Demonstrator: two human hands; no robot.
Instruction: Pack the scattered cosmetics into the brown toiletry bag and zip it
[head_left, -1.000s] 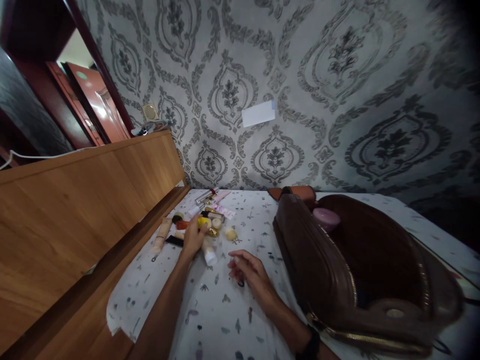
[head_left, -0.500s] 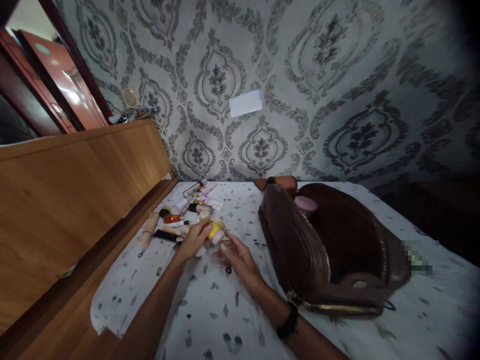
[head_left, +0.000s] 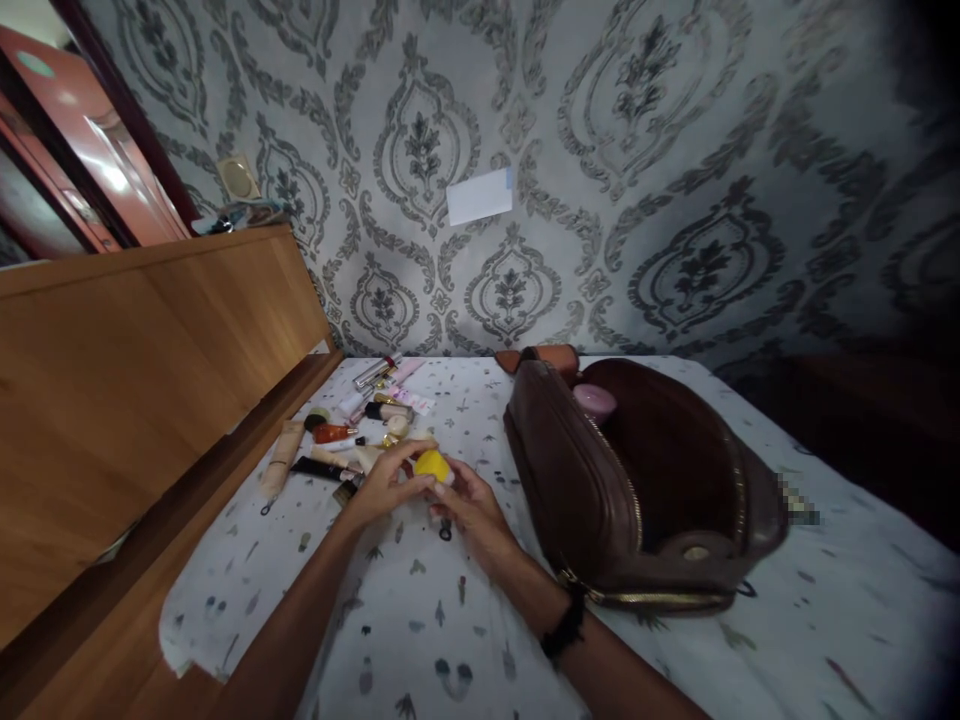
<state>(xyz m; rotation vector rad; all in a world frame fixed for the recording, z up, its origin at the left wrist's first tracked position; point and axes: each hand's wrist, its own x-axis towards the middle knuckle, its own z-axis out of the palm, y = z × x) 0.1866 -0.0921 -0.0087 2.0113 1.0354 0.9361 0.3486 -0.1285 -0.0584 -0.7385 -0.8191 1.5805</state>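
Between my two hands is a small yellow container (head_left: 432,466) with a pale end, too small to tell its exact kind. My left hand (head_left: 388,482) is closed on its left side, thumb along the near edge. From the right, my right hand (head_left: 474,505) grips the pale end, its fingers partly hidden behind the container. A black ring-shaped thing (head_left: 445,530) shows just below my right fingers. To the left lie cosmetics: an amber bottle (head_left: 331,433), a black tube (head_left: 319,468), a beige tube (head_left: 282,455) and a foundation bottle (head_left: 391,411).
A brown leather bag (head_left: 559,480) stands unzipped on the right, with a round pink container (head_left: 595,402) at its opening. Behind it is an orange-brown case (head_left: 551,358). A wooden board (head_left: 165,340) borders the patterned sheet (head_left: 420,620) on the left.
The yellow container has turned in my hands, so more of its yellow side faces me. The whole view has shifted slightly, with the scene sitting farther left.
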